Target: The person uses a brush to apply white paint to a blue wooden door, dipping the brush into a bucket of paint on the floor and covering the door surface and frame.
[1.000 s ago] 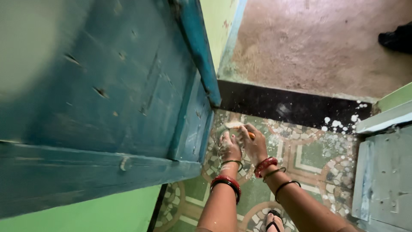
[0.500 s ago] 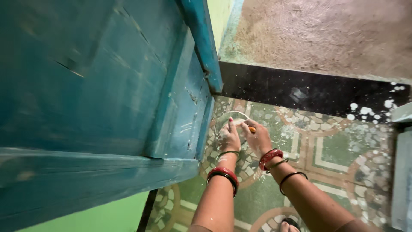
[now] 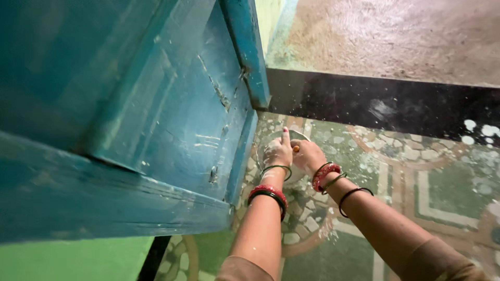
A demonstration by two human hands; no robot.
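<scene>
holding pale bowl w/ left hand, right hand, beside teal door

No packages, labels, signs or screens visible.

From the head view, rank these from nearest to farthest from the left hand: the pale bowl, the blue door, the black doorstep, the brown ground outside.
1. Pale bowl, directly under the left hand.
2. Blue door, just to its left.
3. Black doorstep, ahead of the hand.
4. Brown ground outside, beyond the doorstep.
</scene>
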